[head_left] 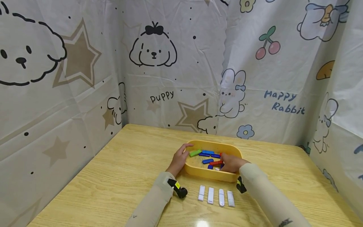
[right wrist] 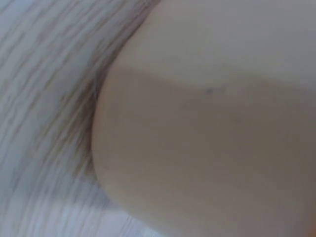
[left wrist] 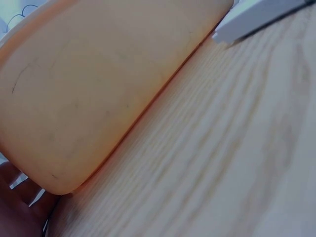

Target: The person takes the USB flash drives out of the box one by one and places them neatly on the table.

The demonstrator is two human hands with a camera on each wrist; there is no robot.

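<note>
A yellow tray [head_left: 198,171] stands on the wooden table [head_left: 119,176] and holds several small coloured blocks: a green one [head_left: 195,153], blue ones [head_left: 208,161] and a red one [head_left: 216,163]. My left hand [head_left: 181,156] grips the tray's left rim, fingers curled over the edge beside the green block. My right hand [head_left: 229,163] reaches into the tray's right side, lying over the red and blue blocks; its fingertips are hidden. The left wrist view shows the tray's outer wall [left wrist: 98,89] close up and part of my left hand [left wrist: 15,212]. The right wrist view is a blur of tray wall [right wrist: 212,138].
Several white blocks [head_left: 210,195] lie in a row on the table just in front of the tray; one of them [left wrist: 256,17] shows in the left wrist view. Printed cloth walls [head_left: 71,94] close in the table at the left, back and right.
</note>
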